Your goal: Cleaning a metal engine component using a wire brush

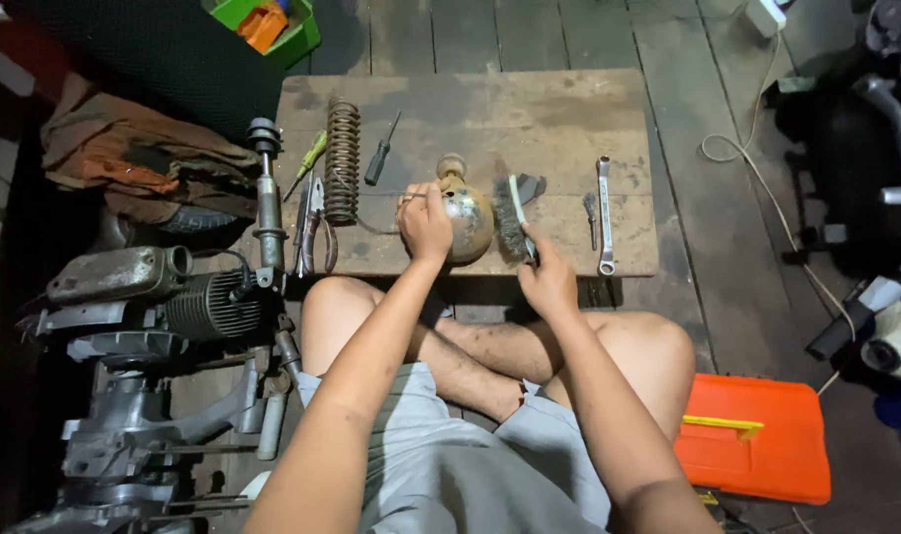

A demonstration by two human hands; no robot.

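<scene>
I sit cross-legged in front of a low wooden board (569, 109). My left hand (424, 222) grips a round, rusty metal part (467, 216) with a short neck, holding it on the board. My right hand (546, 279) holds a brush (515, 220) with dark bristles, its head resting against the right side of the metal part.
On the board lie a coil spring (342, 158), a dark screwdriver (380, 155), a green-handled screwdriver (307, 163), pliers (314, 227), a spanner (604, 213) and a small brush (590, 213). An engine (174, 307) and shock rod (267, 193) stand left. An orange case (757, 435) lies right.
</scene>
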